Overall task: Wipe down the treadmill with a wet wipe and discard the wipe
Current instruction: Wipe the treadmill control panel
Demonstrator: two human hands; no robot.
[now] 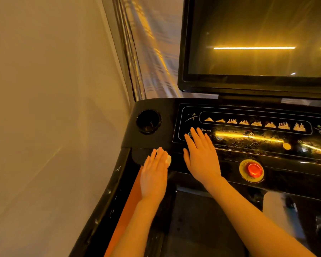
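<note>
My left hand (153, 175) presses the wet wipe (168, 160) flat-fingered onto the treadmill (152, 141) console's left corner. My right hand (202, 156) rests flat, empty, just beside it. Unwiped panel lies rightward.

I am reading one word on the treadmill's control panel (248, 127): "INCLINE" (207, 130), printed small and pale near the panel's left edge, just beside the fingertips resting there. Above it, along the panel's upper edge, I am seeing a row of gold bar-graph program icons (254, 125), with a running-figure symbol (192, 116) at the left corner. A power symbol (251, 134) is showing near the middle. The lettering around the red stop button (252, 169) is staying too blurred for me.
</note>
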